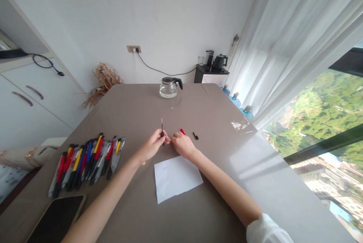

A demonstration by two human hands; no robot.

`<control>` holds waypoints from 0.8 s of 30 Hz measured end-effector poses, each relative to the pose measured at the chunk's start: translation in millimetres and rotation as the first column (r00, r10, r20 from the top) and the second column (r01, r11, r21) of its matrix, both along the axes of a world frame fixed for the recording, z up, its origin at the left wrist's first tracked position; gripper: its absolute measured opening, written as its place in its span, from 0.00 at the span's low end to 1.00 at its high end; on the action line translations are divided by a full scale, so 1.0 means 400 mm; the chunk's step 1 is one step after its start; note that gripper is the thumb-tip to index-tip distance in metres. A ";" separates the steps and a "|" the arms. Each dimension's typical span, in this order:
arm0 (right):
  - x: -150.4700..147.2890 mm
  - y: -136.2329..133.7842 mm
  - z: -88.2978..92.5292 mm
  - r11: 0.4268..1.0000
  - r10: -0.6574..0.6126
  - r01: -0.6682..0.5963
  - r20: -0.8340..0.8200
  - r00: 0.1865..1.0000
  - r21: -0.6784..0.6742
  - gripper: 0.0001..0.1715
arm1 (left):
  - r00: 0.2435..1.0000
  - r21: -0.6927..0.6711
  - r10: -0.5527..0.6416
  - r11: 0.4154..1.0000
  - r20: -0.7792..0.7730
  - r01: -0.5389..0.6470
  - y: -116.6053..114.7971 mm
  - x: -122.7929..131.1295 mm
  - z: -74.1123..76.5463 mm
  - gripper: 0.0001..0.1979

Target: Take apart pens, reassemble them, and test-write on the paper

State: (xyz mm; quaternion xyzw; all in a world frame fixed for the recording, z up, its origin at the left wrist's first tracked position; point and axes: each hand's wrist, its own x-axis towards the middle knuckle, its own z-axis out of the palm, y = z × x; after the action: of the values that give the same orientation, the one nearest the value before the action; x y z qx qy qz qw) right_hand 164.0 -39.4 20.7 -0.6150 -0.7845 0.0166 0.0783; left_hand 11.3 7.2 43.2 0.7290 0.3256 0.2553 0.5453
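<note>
My left hand (pixel 154 142) pinches a thin, dark pen refill (pixel 162 125) upright, its upper end clear, above the table. Close beside it, with fingertips almost meeting the left ones, is my right hand (pixel 182 144). Its fingers are curled closed, and whatever they hold is hidden. Just past the right knuckles shows a red pen part (pixel 182 131), partly covered by the hand. A small black pen cap (pixel 195 136) with a red end lies to the right of it. Below both hands, a white sheet of paper (pixel 177 178) rests on the table.
Several red, yellow, blue and clear pens (pixel 85 159) lie in a bunch at left, with a dark phone (pixel 58 218) nearer me. A glass pot (pixel 168 88) with a black lid stands at the table's far edge. Water jugs (pixel 246 112) stand past the right edge.
</note>
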 end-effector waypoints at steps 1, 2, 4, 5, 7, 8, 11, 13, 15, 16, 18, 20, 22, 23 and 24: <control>0.000 0.000 0.000 1.000 -0.005 0.005 -0.005 1.000 -0.001 0.15 | 1.000 -0.010 0.007 1.000 0.000 -0.007 0.000 0.001 0.000 0.08; 0.001 0.000 0.000 1.000 -0.011 0.011 -0.012 1.000 -0.004 0.15 | 1.000 -0.021 0.015 1.000 0.002 -0.015 0.000 0.001 -0.001 0.07; 0.003 0.002 -0.001 0.999 -0.036 0.035 -0.032 0.999 -0.013 0.15 | 0.999 -0.043 0.036 0.998 0.009 -0.035 0.000 0.002 -0.005 0.06; 0.005 0.004 -0.002 0.999 -0.052 0.052 -0.047 0.998 -0.015 0.15 | 0.999 -0.054 0.044 0.998 0.013 -0.043 0.000 0.001 -0.007 0.05; 0.010 0.008 -0.003 0.997 -0.074 0.074 -0.090 0.993 -0.005 0.14 | 0.999 -0.074 0.047 0.996 0.021 -0.045 0.001 0.000 -0.010 0.05; 0.013 0.010 -0.004 0.997 -0.079 0.080 -0.113 0.990 0.003 0.14 | 0.999 -0.084 0.045 0.996 0.025 -0.042 0.001 0.000 -0.011 0.05; 0.019 0.014 -0.006 0.996 -0.089 0.093 -0.170 0.981 0.016 0.13 | 0.998 -0.107 0.036 0.994 0.047 -0.031 0.001 -0.001 -0.013 0.06; 0.023 0.016 -0.007 0.995 -0.095 0.101 -0.207 0.974 0.018 0.13 | 0.998 -0.115 0.031 0.993 0.059 -0.024 0.001 0.000 -0.014 0.07; 0.027 0.018 -0.007 0.995 -0.082 0.094 -0.275 0.958 0.031 0.13 | 0.998 -0.123 0.025 0.992 0.065 -0.017 0.002 0.001 -0.016 0.08; 0.030 0.020 -0.005 0.995 -0.069 0.087 -0.323 0.944 0.043 0.13 | 0.997 -0.127 0.025 0.992 0.066 -0.016 0.003 0.002 -0.018 0.08; 0.040 0.023 0.001 0.995 -0.040 0.077 -0.429 0.903 0.070 0.13 | 0.998 -0.132 0.025 0.991 0.065 -0.016 0.004 0.002 -0.022 0.09; 0.054 0.027 0.012 0.993 -0.020 0.080 -0.523 0.852 0.092 0.12 | 0.998 -0.127 0.025 0.992 0.061 -0.017 0.004 0.002 -0.026 0.09; 0.072 0.029 0.026 0.989 -0.025 0.106 -0.598 0.801 0.101 0.12 | 0.998 -0.117 0.031 0.993 0.048 -0.025 0.004 0.000 -0.028 0.09; 0.081 0.029 0.034 0.988 -0.032 0.122 -0.631 0.775 0.099 0.12 | 0.998 -0.107 0.042 0.994 0.036 -0.038 0.004 -0.001 -0.028 0.09; 0.090 0.029 0.042 0.986 -0.038 0.134 -0.663 0.748 0.095 0.12 | 0.998 -0.092 0.060 0.994 0.019 -0.058 0.003 -0.001 -0.027 0.09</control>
State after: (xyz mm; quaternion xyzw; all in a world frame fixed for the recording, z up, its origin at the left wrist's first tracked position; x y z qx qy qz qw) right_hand 200.0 -27.9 37.3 -0.5983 -0.6767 0.1747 0.3919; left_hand 10.9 8.2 32.2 0.6905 0.3526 0.2641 0.5738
